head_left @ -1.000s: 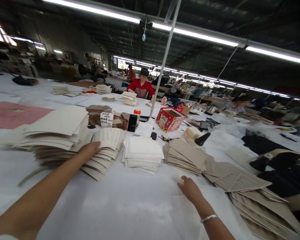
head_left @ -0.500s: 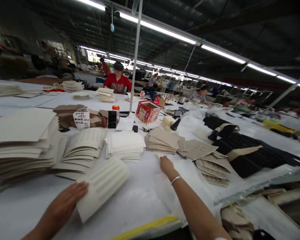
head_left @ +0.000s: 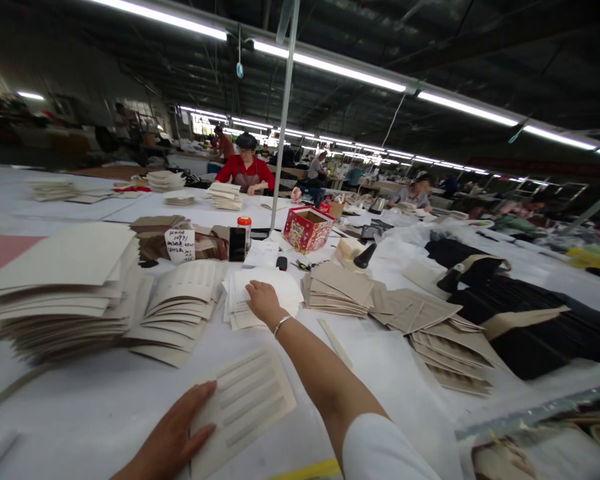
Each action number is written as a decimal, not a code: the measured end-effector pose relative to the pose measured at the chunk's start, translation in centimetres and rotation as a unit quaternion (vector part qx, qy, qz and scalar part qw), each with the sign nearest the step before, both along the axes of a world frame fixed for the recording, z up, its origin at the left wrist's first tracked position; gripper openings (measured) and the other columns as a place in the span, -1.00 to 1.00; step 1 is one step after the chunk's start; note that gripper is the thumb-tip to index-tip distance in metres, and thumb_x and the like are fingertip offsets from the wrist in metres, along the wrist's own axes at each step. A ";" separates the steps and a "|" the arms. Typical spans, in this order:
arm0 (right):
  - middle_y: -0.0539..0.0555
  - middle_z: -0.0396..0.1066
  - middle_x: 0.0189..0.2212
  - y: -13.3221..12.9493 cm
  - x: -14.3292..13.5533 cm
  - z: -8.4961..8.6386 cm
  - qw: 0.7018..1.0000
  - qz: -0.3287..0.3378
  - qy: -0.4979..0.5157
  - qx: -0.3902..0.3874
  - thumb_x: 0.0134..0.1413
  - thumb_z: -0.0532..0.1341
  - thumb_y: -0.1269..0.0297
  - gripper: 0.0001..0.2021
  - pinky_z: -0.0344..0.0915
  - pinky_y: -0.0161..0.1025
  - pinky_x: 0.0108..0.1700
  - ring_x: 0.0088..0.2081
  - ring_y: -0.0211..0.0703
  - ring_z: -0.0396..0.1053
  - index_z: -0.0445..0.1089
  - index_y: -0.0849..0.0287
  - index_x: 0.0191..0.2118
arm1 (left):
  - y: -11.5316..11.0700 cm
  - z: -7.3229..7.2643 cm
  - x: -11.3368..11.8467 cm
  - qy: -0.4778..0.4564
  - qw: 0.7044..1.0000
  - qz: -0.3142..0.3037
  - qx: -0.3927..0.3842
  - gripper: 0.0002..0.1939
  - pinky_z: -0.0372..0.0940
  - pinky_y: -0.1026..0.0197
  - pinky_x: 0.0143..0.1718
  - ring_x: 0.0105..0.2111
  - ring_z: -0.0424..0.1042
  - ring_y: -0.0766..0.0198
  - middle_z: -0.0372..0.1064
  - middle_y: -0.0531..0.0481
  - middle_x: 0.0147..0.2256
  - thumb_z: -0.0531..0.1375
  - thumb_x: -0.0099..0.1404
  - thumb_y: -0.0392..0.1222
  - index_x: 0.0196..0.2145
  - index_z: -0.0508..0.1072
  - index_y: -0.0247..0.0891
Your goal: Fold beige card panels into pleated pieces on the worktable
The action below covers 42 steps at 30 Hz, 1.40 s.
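My left hand (head_left: 180,427) lies on the left edge of a beige panel (head_left: 250,400) with several raised parallel strips, thumb and fingers apart. The panel rests on the white table in front of me. My right hand (head_left: 264,300) reaches forward across it to a stack of white sheets (head_left: 285,283). Its bent fingers are closed together on the top sheet; the fingertips' underside is hidden. A thin pale strip (head_left: 336,343) lies on the table to the right of my right forearm.
Stacks of beige panels (head_left: 180,300) and large sheets (head_left: 55,267) stand left. Tan pieces (head_left: 340,283) and black fabric (head_left: 520,320) lie right. Behind are a phone (head_left: 237,245), a red box (head_left: 307,230) and a metal pole (head_left: 286,113). A co-worker in red (head_left: 245,170) sits across.
My right hand has moved left from beside the tan pieces onto the white stack, leaving the pale strip in view. The panel has shifted nearer and right, my left hand with it.
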State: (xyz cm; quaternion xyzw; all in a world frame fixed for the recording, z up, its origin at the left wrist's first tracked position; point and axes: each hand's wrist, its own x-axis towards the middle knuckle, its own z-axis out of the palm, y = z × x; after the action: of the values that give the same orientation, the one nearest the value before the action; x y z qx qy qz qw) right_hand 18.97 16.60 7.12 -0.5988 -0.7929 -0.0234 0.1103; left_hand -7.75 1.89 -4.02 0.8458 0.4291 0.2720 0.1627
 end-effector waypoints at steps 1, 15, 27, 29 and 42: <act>0.16 0.32 0.00 0.6 -0.1 -0.3 1.000 -0.001 -0.005 -0.010 0.15 0.13 0.29 -0.73 0.11 -0.19 -0.01 -0.03 -0.09 0.24 0.33 0.22 -0.03 | -0.1 -0.4 0.2 0.005 1.000 -0.018 0.019 -0.40 0.24 0.09 0.07 0.04 0.34 0.10 0.33 0.03 0.07 0.19 0.15 0.00 0.16 0.21 0.05; 0.09 0.41 -0.39 -0.4 0.8 0.7 0.976 -0.092 0.196 -0.013 0.26 -0.03 0.35 -0.70 0.12 -0.32 -0.26 -0.32 -0.20 0.29 0.41 0.26 -0.37 | 0.3 3.2 1.9 -0.199 0.961 0.140 -0.135 -0.58 0.23 0.06 0.08 0.00 0.38 0.08 0.43 0.00 -0.03 0.15 0.14 0.12 -0.08 0.45 -0.06; 0.01 0.36 -0.40 -21.3 -6.7 -4.9 0.947 0.096 0.282 -0.118 0.03 0.20 0.40 -0.97 0.24 -0.34 -0.30 -0.35 -0.23 0.31 0.36 0.14 -0.38 | -5.8 6.3 5.6 -0.358 0.825 0.147 -0.411 -0.56 0.38 0.10 -0.18 -0.23 0.47 0.06 0.52 -0.04 -0.31 0.19 0.09 0.12 -0.20 0.47 -0.26; -0.01 0.37 -0.42 -21.4 -6.6 -4.6 0.924 0.087 0.330 -0.170 0.03 0.20 0.41 -0.96 0.25 -0.34 -0.26 -0.34 -0.26 0.32 0.37 0.16 -0.39 | -6.7 6.5 5.7 -0.384 0.802 0.150 -0.433 -0.56 0.35 0.09 -0.13 -0.21 0.46 0.07 0.51 -0.06 -0.28 0.20 0.10 0.10 -0.17 0.46 -0.27; -0.03 0.38 -0.44 -22.0 -6.6 -3.7 0.906 0.087 0.358 -0.208 0.02 0.18 0.45 -0.92 0.21 -0.35 -0.25 -0.35 -0.29 0.30 0.40 0.18 -0.42 | -9.1 7.6 6.2 -0.579 0.622 0.105 -0.517 -0.40 0.23 0.01 0.05 -0.01 0.36 0.04 0.41 -0.20 -0.03 0.11 0.21 0.14 0.06 0.34 -0.37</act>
State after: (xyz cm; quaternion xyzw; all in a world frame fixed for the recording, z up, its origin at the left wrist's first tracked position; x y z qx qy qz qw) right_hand 12.39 -5.39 3.44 -0.5052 -0.7356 0.3676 0.2617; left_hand -1.57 -7.21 3.59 0.2393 0.4025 0.4543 0.7579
